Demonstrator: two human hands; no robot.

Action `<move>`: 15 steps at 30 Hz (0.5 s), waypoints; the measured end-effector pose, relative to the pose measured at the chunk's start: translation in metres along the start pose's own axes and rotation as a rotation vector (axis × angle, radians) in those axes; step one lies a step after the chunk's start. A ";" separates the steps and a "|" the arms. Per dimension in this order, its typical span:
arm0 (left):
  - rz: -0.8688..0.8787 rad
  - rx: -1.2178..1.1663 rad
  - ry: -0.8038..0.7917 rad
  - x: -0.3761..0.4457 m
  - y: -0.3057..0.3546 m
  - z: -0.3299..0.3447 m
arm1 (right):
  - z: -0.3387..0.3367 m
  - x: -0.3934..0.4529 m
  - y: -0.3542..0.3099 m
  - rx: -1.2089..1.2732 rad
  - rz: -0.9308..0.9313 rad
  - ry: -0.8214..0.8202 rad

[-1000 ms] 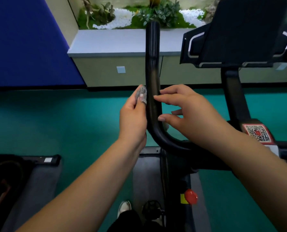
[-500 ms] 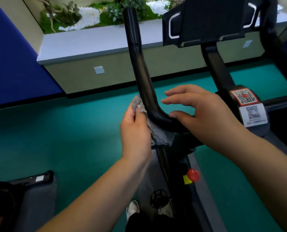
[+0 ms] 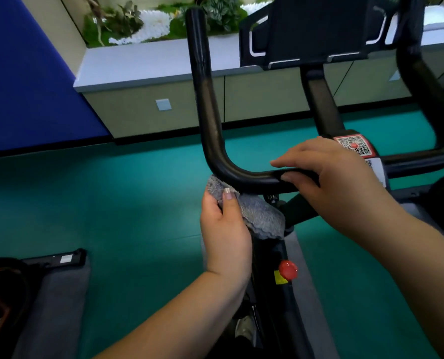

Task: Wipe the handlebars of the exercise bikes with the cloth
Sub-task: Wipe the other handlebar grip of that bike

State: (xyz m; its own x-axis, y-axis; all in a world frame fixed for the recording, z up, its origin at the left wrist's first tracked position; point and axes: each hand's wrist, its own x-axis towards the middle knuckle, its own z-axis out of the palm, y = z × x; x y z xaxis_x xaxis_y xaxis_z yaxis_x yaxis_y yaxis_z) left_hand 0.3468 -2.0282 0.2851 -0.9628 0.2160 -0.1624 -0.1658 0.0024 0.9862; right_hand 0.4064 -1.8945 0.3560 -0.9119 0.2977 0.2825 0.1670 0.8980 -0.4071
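Cloth (image 3: 254, 213) under handlebar (image 3: 210, 120) bend, left hand (image 3: 226, 226) pinching, right hand (image 3: 329, 177) gripping bar

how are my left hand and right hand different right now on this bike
The left hand pinches the grey cloth under the handlebar's bend; the right hand is bare and curls over the horizontal bar. The left sits lower and nearer you; the right is higher, beside the QR sticker. Both work the same handlebar.
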 end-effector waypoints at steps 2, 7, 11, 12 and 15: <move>-0.040 -0.002 -0.011 -0.013 0.001 0.008 | -0.003 -0.003 0.005 -0.016 -0.012 -0.004; -0.099 -0.008 -0.075 -0.035 -0.002 0.029 | -0.011 -0.010 0.018 -0.036 -0.027 0.021; -0.101 -0.017 -0.086 -0.041 -0.001 0.048 | -0.015 -0.016 0.032 -0.006 -0.032 0.055; -0.110 -0.015 -0.096 -0.042 -0.002 0.053 | -0.016 -0.016 0.034 -0.002 -0.038 0.057; -0.116 -0.029 -0.152 -0.047 -0.001 0.070 | -0.016 -0.018 0.038 0.011 -0.051 0.045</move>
State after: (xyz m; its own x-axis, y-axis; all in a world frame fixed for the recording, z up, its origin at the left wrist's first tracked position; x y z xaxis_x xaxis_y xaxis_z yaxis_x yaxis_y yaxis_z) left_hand 0.4071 -1.9696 0.2937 -0.8941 0.3605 -0.2657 -0.2817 0.0084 0.9595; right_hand 0.4354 -1.8602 0.3491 -0.9014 0.2662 0.3416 0.1166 0.9087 -0.4008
